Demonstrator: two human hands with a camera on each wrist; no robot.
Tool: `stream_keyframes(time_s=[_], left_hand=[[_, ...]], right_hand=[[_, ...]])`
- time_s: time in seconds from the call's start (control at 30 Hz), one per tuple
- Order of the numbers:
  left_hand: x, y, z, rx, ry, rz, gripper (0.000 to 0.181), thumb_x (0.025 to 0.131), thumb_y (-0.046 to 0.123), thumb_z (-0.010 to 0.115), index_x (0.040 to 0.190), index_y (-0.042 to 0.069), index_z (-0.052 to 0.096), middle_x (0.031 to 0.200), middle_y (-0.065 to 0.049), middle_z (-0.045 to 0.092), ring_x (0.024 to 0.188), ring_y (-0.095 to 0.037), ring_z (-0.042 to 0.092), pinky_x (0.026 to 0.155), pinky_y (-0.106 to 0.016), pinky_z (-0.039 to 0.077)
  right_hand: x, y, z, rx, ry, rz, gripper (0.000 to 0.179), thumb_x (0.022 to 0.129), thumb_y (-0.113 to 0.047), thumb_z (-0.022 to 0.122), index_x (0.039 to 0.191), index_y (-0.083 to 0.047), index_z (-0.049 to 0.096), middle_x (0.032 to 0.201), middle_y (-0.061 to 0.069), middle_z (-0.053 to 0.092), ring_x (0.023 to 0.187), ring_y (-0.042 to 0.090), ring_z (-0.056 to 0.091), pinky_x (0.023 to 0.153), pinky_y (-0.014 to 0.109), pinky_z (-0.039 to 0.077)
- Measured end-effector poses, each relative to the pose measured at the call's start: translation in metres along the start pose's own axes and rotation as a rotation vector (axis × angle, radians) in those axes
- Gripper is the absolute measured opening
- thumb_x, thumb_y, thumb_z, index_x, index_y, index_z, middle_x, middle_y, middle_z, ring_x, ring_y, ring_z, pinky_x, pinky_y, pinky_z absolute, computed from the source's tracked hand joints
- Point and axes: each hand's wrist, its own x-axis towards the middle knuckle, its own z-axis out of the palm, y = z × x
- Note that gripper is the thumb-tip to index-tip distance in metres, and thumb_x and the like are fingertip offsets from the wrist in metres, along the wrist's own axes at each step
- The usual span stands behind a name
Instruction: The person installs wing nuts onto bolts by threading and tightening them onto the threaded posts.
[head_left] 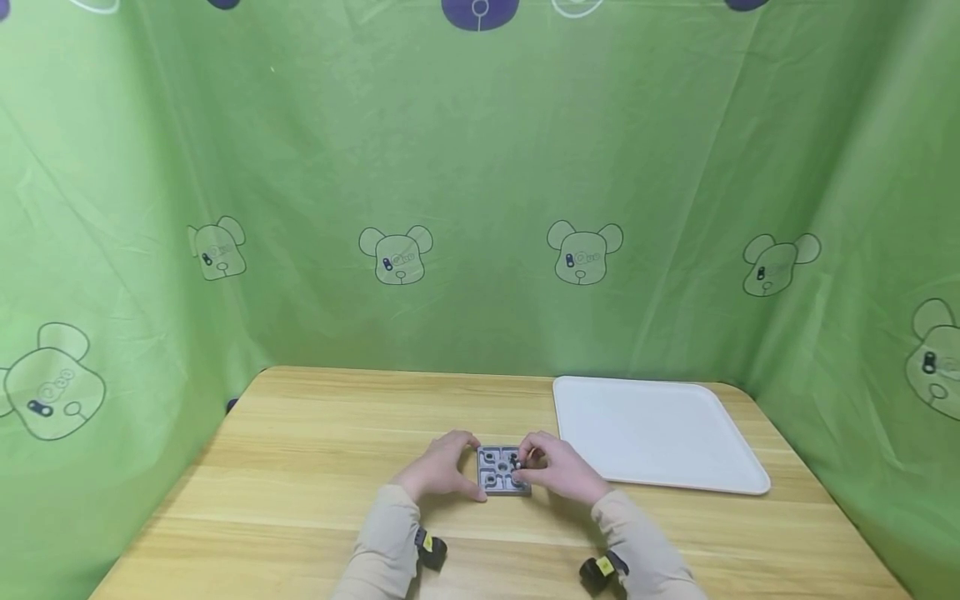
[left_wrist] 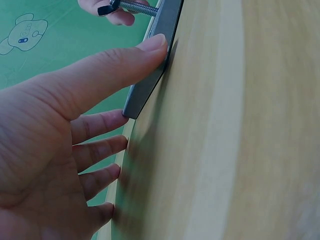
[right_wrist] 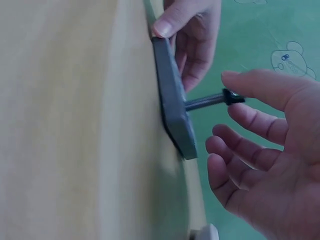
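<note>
A square grey plate [head_left: 504, 492] with round recesses and raised ribs lies on the wooden table. My left hand [head_left: 442, 468] holds its left side, thumb on the near edge and fingers at the far corner. From the plate's right half rises a threaded bolt [right_wrist: 205, 102] with a black winged head [right_wrist: 233, 97]. My right hand [head_left: 561, 472] pinches that head between thumb and index finger, the other fingers loosely bent beside it. In the left wrist view the bolt's thread [left_wrist: 137, 7] shows above the plate. The bolt's lower end is hidden in the plate.
Behind and to the right of my right hand lies a white rectangular tray [head_left: 652, 429]. Green curtains [head_left: 480, 325] printed with bear heads stand around the back and sides of the table [head_left: 315, 433]. Each wrist carries a small black camera.
</note>
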Motion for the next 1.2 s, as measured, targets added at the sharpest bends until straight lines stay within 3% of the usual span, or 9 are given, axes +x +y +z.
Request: stream_keyframes(time_s=[0.17, 0.5, 0.73, 1.03, 1.2], left_hand=[[0.000, 0.000, 0.000, -0.002, 0.003, 0.000, 0.084, 0.061, 0.035, 0.089, 0.131, 0.008, 0.052, 0.142, -0.013, 0.051, 0.132, -0.033, 0.045, 0.115, -0.052, 0.035], [-0.002, 0.003, -0.002, -0.006, 0.007, 0.014, 0.082, 0.061, 0.031, 0.089, 0.129, 0.006, 0.052, 0.139, -0.015, 0.052, 0.131, -0.034, 0.047, 0.115, -0.051, 0.035], [-0.002, 0.003, -0.002, 0.005, 0.007, 0.029, 0.082, 0.061, 0.032, 0.089, 0.129, 0.004, 0.053, 0.136, -0.015, 0.054, 0.129, -0.032, 0.048, 0.115, -0.050, 0.036], [-0.002, 0.003, -0.002, -0.003, 0.003, 0.026, 0.083, 0.061, 0.031, 0.089, 0.130, 0.003, 0.052, 0.138, -0.016, 0.053, 0.131, -0.033, 0.047, 0.116, -0.051, 0.035], [-0.002, 0.003, -0.002, 0.000, -0.001, 0.028, 0.083, 0.062, 0.032, 0.089, 0.130, 0.003, 0.052, 0.139, -0.015, 0.053, 0.131, -0.033, 0.047, 0.116, -0.052, 0.034]], right_hand=[[-0.002, -0.003, -0.008, -0.009, -0.015, -0.019, 0.022, 0.082, -0.020, 0.074, 0.094, -0.008, 0.062, 0.097, 0.006, 0.066, 0.088, 0.018, 0.060, 0.079, 0.031, 0.052], [0.000, 0.002, -0.012, -0.029, 0.008, -0.030, 0.009, 0.087, -0.021, 0.068, 0.092, -0.016, 0.063, 0.095, -0.002, 0.065, 0.087, 0.011, 0.058, 0.078, 0.024, 0.048], [0.000, 0.004, -0.012, -0.033, 0.018, -0.031, 0.004, 0.090, -0.016, 0.063, 0.091, -0.013, 0.063, 0.095, 0.000, 0.065, 0.088, 0.014, 0.057, 0.079, 0.025, 0.048], [0.000, 0.005, -0.010, -0.030, 0.003, -0.045, 0.010, 0.084, -0.011, 0.067, 0.093, -0.009, 0.063, 0.098, 0.004, 0.066, 0.088, 0.014, 0.059, 0.082, 0.034, 0.053], [-0.001, 0.004, -0.008, -0.020, -0.011, -0.044, 0.015, 0.084, -0.011, 0.069, 0.097, -0.006, 0.065, 0.101, 0.007, 0.065, 0.090, 0.021, 0.060, 0.083, 0.036, 0.054]])
